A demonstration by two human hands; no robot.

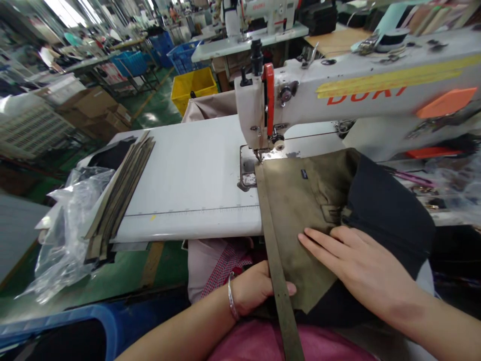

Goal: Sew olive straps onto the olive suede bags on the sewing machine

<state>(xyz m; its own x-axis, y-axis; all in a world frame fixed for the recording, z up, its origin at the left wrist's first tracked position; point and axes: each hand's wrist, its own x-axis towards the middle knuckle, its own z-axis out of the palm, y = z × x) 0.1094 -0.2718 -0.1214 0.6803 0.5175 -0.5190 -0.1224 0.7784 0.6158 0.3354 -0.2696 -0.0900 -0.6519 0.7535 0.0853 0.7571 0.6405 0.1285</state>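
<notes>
An olive suede-like fabric piece lies under the needle of a white sewing machine, with dark navy fabric folded over its right side. A long olive strip runs along its left edge from the presser foot down toward my lap. My left hand is closed on the lower part of the strip, thumb on top. My right hand rests flat on the olive piece, fingers stretched out and pointing left.
A stack of olive strips lies on the left of the white table, beside clear plastic bags. A blue bin edge is at lower left. Yellow and blue crates, cardboard boxes and other machines stand behind.
</notes>
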